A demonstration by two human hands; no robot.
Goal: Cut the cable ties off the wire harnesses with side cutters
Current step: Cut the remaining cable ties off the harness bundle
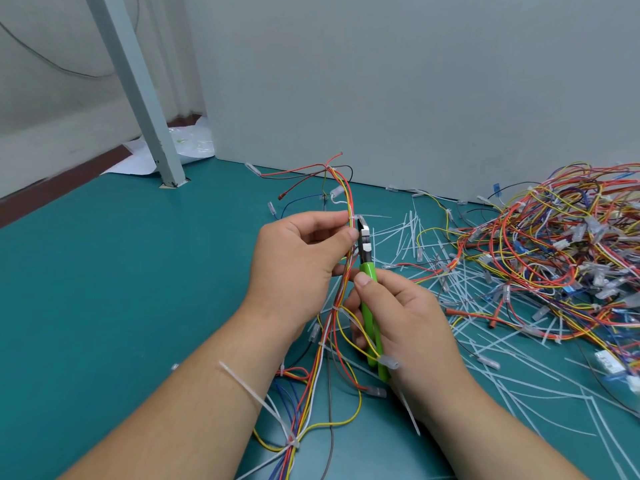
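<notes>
My left hand [298, 258] pinches a wire harness [341, 289] of red, yellow, orange and white wires, held upright over the green table. A white cable tie [356, 218] wraps the bundle just above my fingertips, its tail pointing right. My right hand [408, 320] grips green-handled side cutters [367, 268], whose dark jaws sit at that tie. Lower down, the same harness carries more white ties, one [292, 441] lying against my left forearm.
A big tangled pile of harnesses [561, 251] fills the right side of the table. Several cut tie tails [412, 233] lie scattered between it and my hands. A grey wall panel [415, 98] stands behind, and a grey post [138, 95] at the back left.
</notes>
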